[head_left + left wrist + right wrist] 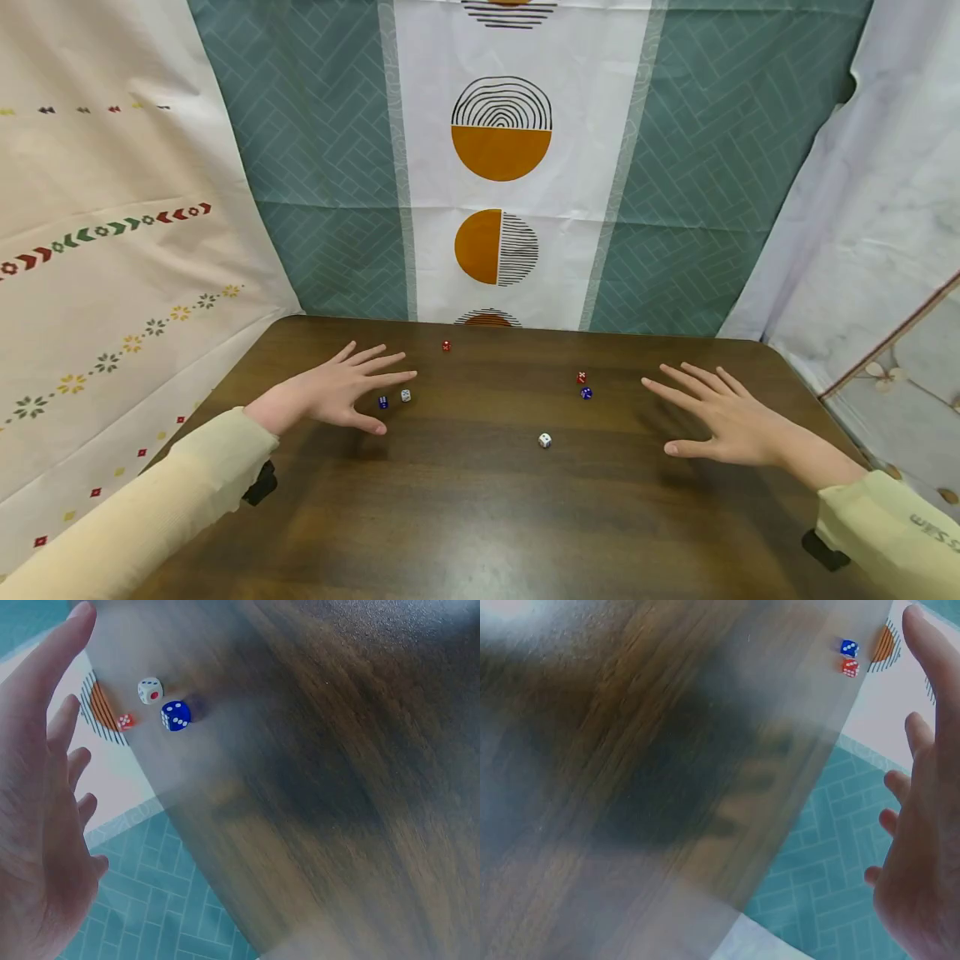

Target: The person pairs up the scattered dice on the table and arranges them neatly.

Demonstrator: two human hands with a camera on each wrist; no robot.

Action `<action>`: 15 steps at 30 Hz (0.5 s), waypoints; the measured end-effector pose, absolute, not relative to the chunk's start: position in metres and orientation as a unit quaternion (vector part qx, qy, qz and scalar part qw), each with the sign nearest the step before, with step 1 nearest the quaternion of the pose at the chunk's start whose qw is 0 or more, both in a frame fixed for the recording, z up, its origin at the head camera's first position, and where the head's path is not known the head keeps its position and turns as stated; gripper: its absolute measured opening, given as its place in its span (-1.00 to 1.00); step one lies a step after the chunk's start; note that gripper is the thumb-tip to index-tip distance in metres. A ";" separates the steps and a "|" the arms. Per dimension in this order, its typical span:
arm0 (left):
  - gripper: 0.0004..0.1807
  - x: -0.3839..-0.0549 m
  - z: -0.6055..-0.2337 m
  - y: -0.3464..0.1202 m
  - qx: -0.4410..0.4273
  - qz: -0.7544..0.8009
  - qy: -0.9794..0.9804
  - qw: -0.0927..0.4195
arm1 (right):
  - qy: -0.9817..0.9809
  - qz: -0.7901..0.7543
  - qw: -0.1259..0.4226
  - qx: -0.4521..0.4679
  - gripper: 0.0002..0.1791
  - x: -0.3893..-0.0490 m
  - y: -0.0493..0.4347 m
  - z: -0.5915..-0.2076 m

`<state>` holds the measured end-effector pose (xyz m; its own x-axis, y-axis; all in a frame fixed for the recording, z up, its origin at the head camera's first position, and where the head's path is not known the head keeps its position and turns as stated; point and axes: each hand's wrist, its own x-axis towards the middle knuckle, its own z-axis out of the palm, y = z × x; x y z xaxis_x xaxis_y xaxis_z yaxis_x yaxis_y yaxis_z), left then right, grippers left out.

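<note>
I see the left hand [337,393] and right hand [731,425], fingers spread apart, and suspect a low left sweep could knock the blue die [383,402] into the white die [406,396] beside it on the surface [465,500].

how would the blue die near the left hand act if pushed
The blue die would probably tumble face to face, given its cube shape and rounded corners. It may slide first, since the table looks glossy.

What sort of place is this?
Probably a screened-off tabletop corner indoors: a dark wooden table bears small dice, with a green-and-white patterned hanging behind it and pale cloth on the left.
</note>
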<state>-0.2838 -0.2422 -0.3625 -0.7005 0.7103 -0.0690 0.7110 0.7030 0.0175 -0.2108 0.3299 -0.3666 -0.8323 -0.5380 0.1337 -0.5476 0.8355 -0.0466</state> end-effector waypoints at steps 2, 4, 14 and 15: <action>-0.07 -0.283 -0.363 -0.242 0.387 -0.004 0.922 0.034 | -0.956 0.044 0.058 0.284 -0.09 -0.211 0.328 -0.366; -0.07 -0.282 -0.363 -0.242 0.387 -0.004 0.921 0.031 | -0.956 0.048 0.058 0.285 -0.09 -0.211 0.325 -0.366; -0.07 -0.273 -0.364 -0.237 0.395 0.012 0.918 0.016 | -0.951 0.056 0.064 0.297 -0.09 -0.214 0.308 -0.366; -0.07 -0.272 -0.364 -0.237 0.396 0.015 0.918 0.013 | -0.950 0.056 0.066 0.299 -0.09 -0.215 0.306 -0.367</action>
